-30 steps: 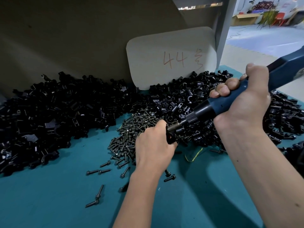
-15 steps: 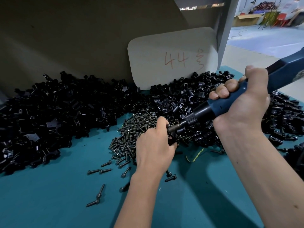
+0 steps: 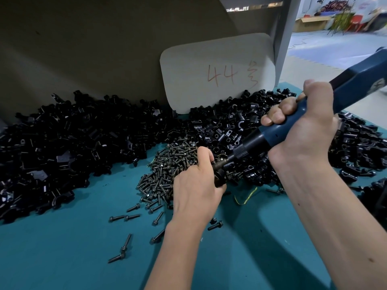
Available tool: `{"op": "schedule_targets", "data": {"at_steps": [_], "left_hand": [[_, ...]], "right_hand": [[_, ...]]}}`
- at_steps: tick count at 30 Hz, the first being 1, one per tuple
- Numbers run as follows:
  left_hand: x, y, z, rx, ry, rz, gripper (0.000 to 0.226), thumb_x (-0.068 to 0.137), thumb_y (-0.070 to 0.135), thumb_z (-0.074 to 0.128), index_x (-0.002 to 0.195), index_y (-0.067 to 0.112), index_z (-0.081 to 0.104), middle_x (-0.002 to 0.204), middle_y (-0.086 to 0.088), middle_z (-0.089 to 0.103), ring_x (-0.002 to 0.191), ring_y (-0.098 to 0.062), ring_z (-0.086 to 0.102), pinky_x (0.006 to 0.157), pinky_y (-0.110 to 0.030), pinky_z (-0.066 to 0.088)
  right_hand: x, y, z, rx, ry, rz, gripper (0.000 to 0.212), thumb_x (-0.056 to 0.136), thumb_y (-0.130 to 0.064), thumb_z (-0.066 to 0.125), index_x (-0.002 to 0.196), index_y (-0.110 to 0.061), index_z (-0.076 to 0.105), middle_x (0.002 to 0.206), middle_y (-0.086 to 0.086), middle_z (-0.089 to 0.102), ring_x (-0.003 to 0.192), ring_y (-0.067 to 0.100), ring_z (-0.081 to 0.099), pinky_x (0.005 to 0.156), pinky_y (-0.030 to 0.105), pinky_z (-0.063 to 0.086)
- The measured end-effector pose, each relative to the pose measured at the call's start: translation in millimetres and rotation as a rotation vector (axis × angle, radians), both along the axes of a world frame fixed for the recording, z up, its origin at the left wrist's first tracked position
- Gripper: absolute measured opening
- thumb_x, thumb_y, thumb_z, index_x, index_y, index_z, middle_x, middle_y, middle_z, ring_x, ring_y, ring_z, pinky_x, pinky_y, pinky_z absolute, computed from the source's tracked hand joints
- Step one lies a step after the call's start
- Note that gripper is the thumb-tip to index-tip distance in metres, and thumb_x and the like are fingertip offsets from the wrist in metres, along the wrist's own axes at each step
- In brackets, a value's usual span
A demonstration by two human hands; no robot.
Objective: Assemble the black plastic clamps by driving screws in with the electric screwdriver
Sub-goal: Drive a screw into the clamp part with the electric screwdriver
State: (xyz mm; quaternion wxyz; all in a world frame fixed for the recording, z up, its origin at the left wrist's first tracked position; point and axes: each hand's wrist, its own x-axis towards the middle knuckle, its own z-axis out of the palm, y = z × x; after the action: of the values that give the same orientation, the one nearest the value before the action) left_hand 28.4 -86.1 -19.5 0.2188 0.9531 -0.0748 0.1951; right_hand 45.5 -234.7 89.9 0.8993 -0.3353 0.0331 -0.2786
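Little changed from before: clamp (image 3: 219, 176) gripped by left hand (image 3: 194, 185), electric screwdriver (image 3: 278, 132) clasped by right hand (image 3: 303, 126); screw probably mid-drive.

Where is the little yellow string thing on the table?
The yellow string lies on the teal table, right of the left hand and just in front of the black clamp pile.

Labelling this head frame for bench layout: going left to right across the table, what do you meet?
Pile of black plastic clamps → pile of screws → left hand gripping a clamp → electric screwdriver → right hand gripping it.
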Motion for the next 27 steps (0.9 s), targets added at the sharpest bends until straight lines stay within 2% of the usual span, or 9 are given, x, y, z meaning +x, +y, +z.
{"op": "schedule_targets", "data": {"at_steps": [6,12,16,20,27], "left_hand": [[1,-1,-1,0.032,-0.016,0.023,0.073,0.083,0.033,0.083,0.1,0.034,0.012,0.069,0.011,0.057,0.05,-0.015,0.045,0.052,-0.034,0.029],[0,2,-2,0.049,-0.046,0.049,0.078,0.082,0.03,0.086,0.099,0.034,0.01,0.064,0.011,0.053,0.047,-0.005,0.041,0.046,-0.023,0.021],[0,-2,-1,0.047,-0.046,0.041,0.075,0.082,0.03,0.085,0.1,0.033,0.013,0.065,0.011,0.054,0.047,-0.007,0.043,0.046,-0.028,0.024],[0,-4,1,0.042,-0.063,0.028,0.071,0.081,0.031,0.086,0.102,0.03,0.019,0.066,0.011,0.057,0.048,-0.015,0.049,0.049,-0.033,0.032],[-1,-8,7,0.038,-0.1,0.036,0.068,0.081,0.03,0.087,0.103,0.026,0.023,0.061,0.012,0.051,0.045,-0.017,0.046,0.045,-0.03,0.028]], "right_hand": [[-3,3,3,-0.005,-0.003,-0.03,0.031,0.098,-0.013,0.058,0.073,-0.015,0.039,0.057,0.001,0.04,0.045,0.016,0.037,0.05,0.027,0.037],[-1,5,3,0.059,0.048,-0.053,0.029,0.096,-0.011,0.059,0.075,-0.015,0.038,0.057,0.001,0.04,0.045,0.017,0.036,0.05,0.027,0.036],[-2,3,5,0.054,0.042,-0.043,0.029,0.095,-0.011,0.058,0.076,-0.015,0.038,0.057,0.0,0.039,0.045,0.017,0.036,0.05,0.027,0.036],[-2,-1,7,0.054,0.055,-0.065,0.025,0.094,-0.011,0.058,0.084,-0.014,0.036,0.057,0.001,0.04,0.045,0.018,0.035,0.051,0.028,0.036],[-3,-9,12,0.073,0.074,-0.045,0.025,0.094,-0.012,0.059,0.088,-0.015,0.036,0.059,0.0,0.04,0.046,0.017,0.036,0.05,0.027,0.036]]}}
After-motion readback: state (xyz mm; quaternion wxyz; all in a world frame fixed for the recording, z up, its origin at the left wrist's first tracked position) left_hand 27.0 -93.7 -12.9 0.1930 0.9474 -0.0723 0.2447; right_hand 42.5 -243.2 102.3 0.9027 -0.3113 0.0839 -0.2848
